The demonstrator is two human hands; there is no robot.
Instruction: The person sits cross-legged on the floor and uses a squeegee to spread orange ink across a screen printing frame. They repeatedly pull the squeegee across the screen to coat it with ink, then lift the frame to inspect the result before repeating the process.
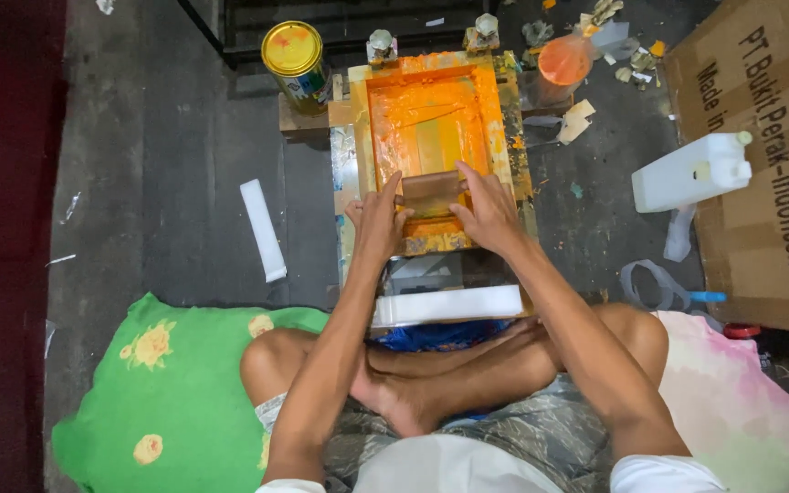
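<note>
Low in mid-frame, left hand [378, 222] and right hand [489, 212] clasped on opposite ends of a brown wooden squeegee [430, 193], pressed between them against the orange-smeared rectangular printing screen [426, 128], yellow-lidded tin can [296, 62] beyond, upper left.

Top left of the printing frame stands a round tin can [295, 64], yellow lid up, with a colourful label wrapped around its side. Over on the right, a large brown cardboard box [769, 155] lies on the floor, dark lettering on its face. A white plastic jug [691, 172] rests against it, capped, lying on its side.
</note>
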